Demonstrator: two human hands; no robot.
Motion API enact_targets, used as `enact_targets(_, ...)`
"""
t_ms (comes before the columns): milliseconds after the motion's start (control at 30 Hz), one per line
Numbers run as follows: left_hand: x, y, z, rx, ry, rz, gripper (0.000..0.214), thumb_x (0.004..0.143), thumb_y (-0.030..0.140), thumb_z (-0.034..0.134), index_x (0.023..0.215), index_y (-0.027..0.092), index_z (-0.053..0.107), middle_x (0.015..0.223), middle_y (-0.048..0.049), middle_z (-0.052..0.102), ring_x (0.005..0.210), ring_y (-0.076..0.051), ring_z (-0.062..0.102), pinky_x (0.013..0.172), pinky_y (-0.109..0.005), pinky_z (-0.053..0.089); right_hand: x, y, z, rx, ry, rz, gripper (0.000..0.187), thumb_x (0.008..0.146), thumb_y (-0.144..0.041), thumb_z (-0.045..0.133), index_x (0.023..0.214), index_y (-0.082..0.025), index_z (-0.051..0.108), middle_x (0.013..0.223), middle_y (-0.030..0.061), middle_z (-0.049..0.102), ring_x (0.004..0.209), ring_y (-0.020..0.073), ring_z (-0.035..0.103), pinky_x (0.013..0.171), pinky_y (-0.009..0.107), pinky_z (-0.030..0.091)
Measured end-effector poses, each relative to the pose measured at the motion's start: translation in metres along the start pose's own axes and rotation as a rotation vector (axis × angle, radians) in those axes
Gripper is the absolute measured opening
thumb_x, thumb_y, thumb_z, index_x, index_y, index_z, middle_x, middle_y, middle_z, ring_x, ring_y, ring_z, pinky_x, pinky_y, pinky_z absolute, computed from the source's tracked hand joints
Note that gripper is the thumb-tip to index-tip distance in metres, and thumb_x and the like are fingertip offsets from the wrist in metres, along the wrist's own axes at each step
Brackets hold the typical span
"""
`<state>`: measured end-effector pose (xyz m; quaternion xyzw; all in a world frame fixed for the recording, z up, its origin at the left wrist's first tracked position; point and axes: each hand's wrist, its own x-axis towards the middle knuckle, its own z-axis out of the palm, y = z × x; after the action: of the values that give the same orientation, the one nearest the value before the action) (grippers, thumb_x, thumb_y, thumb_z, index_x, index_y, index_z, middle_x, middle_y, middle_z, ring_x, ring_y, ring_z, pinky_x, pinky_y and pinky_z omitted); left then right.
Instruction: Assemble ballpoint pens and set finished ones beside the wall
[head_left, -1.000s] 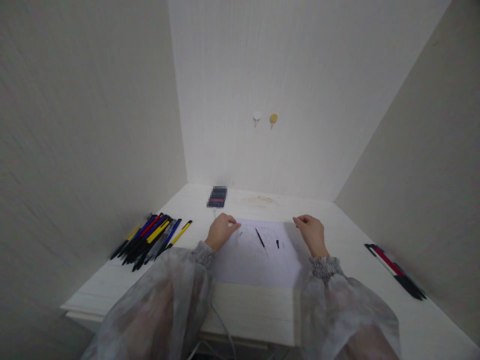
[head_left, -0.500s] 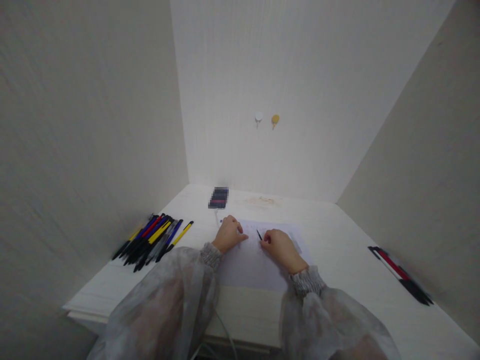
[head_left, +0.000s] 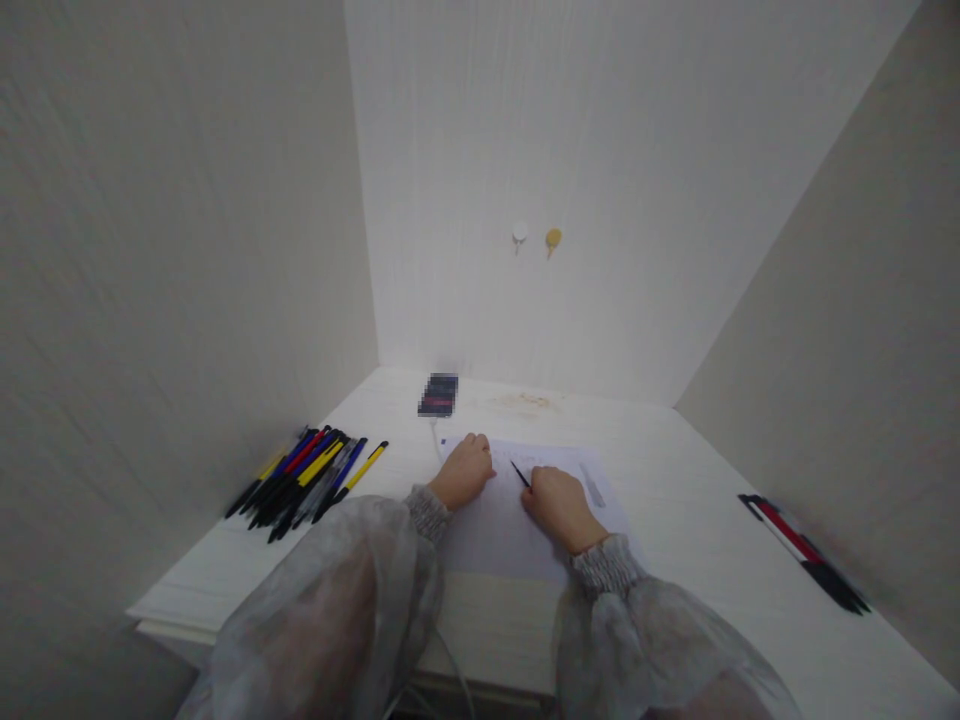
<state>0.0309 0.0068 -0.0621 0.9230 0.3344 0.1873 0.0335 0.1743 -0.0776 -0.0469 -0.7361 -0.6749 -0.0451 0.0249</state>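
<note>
A white sheet of paper lies on the pale desk in front of me. My left hand rests on the sheet's upper left part with its fingers curled; whether it holds anything is hidden. My right hand is closed on a thin black pen part that sticks out up and to the left from its fingers, over the middle of the sheet. A small grey piece lies on the paper just right of my right hand.
A heap of several pens in black, blue, yellow and red lies at the desk's left side. A few red and black pens lie at the right. A dark blurred phone with a cable sits at the back. Two small hooks hang on the wall.
My right hand came in from the sheet's right edge to its middle and closed on the thin black part that lay there. My left hand shifted slightly right.
</note>
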Motion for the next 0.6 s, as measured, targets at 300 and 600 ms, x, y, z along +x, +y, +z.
enact_targets(300,-0.002,0.011,-0.001,0.151,-0.079,0.023,0.014,0.075,0.017,0.048,0.078,0.009,0.059,0.087,-0.0128,0.053,0.085,-0.021,0.045,0.071,-0.031,0.035,0.0,0.0,0.003,0.002,0.013,0.001,0.022,0.074,-0.021,0.043,0.082,-0.009,0.059,0.083,0.0141,0.062,0.078,0.0227,0.058,0.063,0.029,0.038)
enact_targets(600,0.0,0.0,0.005,0.018,-0.07,-0.162,0.017,0.066,0.027,0.061,0.071,0.01,0.063,0.083,-0.0118,0.055,0.083,-0.022,0.047,0.071,-0.029,0.035,0.0,0.001,0.003,0.023,0.009,-0.001,0.021,0.075,-0.022,0.043,0.083,-0.011,0.058,0.083,0.0129,0.062,0.079,0.0221,0.057,0.063,0.029,0.038)
